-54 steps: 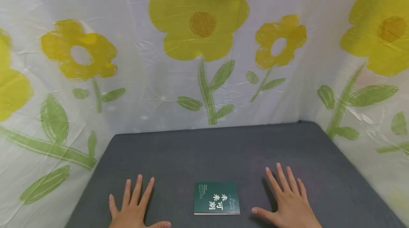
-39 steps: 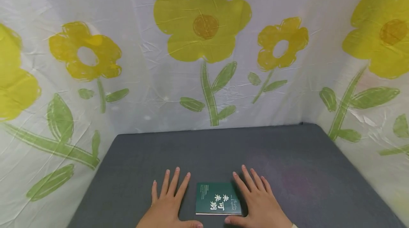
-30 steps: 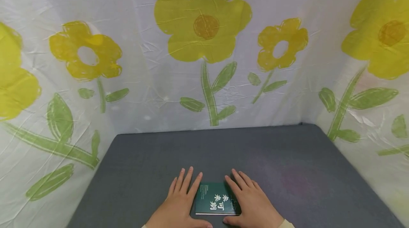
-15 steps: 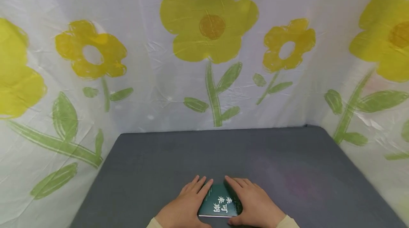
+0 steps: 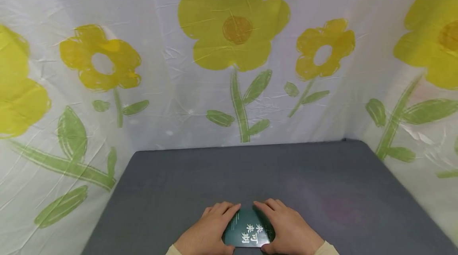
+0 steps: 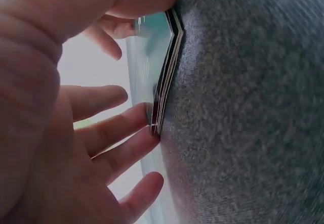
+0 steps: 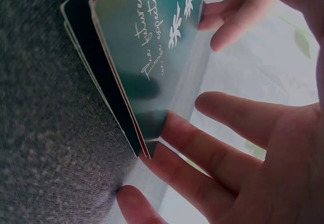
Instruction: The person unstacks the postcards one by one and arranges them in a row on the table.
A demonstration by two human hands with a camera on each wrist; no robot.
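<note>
A small dark green booklet with white characters sits at the near edge of the grey mat. My left hand holds its left side and my right hand its right side, fingers curved over the far corners. In the left wrist view, the thumb and fingertips of the left hand touch the booklet along its edge, which stands off the mat. From the right wrist, the fingers of the right hand sit under a corner of the booklet, its cover raised from the pages.
A white sheet printed with yellow flowers and green stems hangs close round the mat at the back, left and right. Grey mat stretches beyond the hands to the sheet.
Both hands slid inward from flat on the mat at either side to the booklet's edges. The booklet, which lay flat, is now tilted up between them.
</note>
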